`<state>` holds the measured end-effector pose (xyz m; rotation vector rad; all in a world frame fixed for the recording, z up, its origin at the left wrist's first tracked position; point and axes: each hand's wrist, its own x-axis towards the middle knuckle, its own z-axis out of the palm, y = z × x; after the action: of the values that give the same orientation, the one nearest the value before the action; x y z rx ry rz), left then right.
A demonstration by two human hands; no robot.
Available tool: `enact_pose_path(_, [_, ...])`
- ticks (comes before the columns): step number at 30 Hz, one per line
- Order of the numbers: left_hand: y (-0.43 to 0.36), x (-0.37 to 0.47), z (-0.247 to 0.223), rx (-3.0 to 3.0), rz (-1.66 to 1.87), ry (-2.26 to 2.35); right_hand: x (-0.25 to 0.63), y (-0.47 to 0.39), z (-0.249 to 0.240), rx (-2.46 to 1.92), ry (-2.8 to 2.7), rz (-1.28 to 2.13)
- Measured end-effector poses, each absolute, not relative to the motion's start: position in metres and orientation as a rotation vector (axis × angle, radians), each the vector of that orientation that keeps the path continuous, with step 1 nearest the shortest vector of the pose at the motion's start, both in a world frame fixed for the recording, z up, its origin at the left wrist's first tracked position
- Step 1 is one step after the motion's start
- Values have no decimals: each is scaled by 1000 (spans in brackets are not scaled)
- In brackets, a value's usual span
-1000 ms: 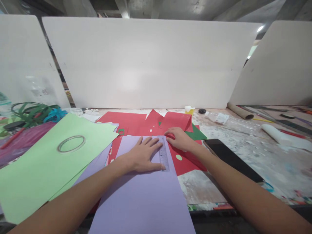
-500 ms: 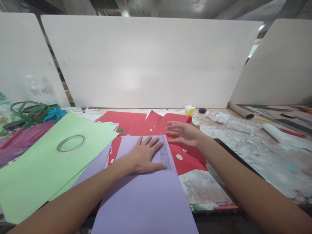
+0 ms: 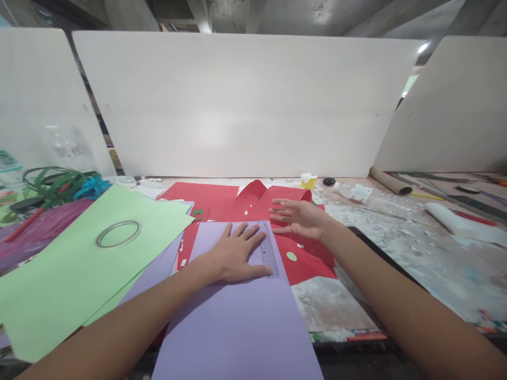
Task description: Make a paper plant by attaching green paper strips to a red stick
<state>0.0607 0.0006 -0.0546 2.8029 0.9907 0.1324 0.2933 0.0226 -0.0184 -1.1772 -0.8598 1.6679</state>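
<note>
A sheet of purple paper (image 3: 241, 327) lies in front of me and reaches past the table's front edge. A clear ruler (image 3: 270, 257) rests along its right edge. My left hand (image 3: 240, 256) lies spread on the paper, with fingertips and thumb touching the ruler's left side. Just right of the ruler, my right hand (image 3: 299, 217) is held over red paper (image 3: 214, 200), fingers apart and nothing in them. A pale green oval (image 3: 291, 256) lies on the red paper below that hand.
Green sheets (image 3: 79, 269) with a tape ring (image 3: 118, 235) lie at left, beside a purple plastic bag (image 3: 51, 227). At right are a dark flat object (image 3: 380, 253), a plastic bottle (image 3: 376, 199) and a cardboard tube (image 3: 390, 182). White boards (image 3: 237, 105) stand behind.
The view has shifted slightly. Both hands keep nearly the same pose and place, and the raised piece of red paper behind them looks slightly different in shape.
</note>
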Motion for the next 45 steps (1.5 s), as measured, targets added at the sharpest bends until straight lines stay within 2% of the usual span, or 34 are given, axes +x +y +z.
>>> enact_pose_path(45, [2, 61, -53, 2816, 74, 1000, 296, 27, -25, -1143, -797, 1683])
